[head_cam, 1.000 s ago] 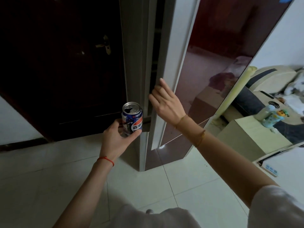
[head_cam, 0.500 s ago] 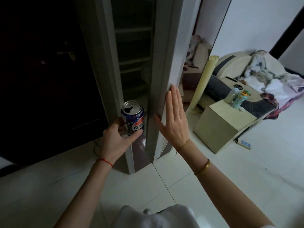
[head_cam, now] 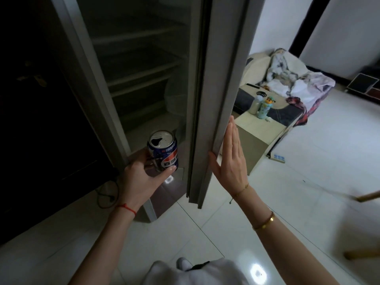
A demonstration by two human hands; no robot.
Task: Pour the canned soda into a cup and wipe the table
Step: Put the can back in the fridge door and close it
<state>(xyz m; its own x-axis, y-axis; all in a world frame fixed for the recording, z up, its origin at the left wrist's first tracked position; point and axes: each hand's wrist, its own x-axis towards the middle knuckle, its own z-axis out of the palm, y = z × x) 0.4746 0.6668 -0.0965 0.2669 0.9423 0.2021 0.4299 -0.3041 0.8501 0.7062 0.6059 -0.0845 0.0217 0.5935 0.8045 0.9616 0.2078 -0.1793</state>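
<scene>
My left hand (head_cam: 141, 177) grips a blue soda can (head_cam: 163, 153) with a red and white logo. The can stands upright and its tab hole is open on top. It is held just in front of the lower part of an open fridge (head_cam: 135, 79) with dark, bare shelves. My right hand (head_cam: 230, 161) lies flat, fingers straight and together, against the outer face of the grey fridge door (head_cam: 218, 89), thumb under its edge. No cup or table shows in the head view.
A dark wooden door (head_cam: 30, 99) stands left of the fridge, with a black cable (head_cam: 107, 194) on the floor. A beige box (head_cam: 257, 138) with small bottles (head_cam: 264, 108) stands right of the door, before a sofa (head_cam: 287, 83) piled with clothes. Glossy white tile floor lies around.
The fridge door has swung further open, showing more of the shelves. My right hand has stayed flat on the door, following it. The can has stayed in my left hand.
</scene>
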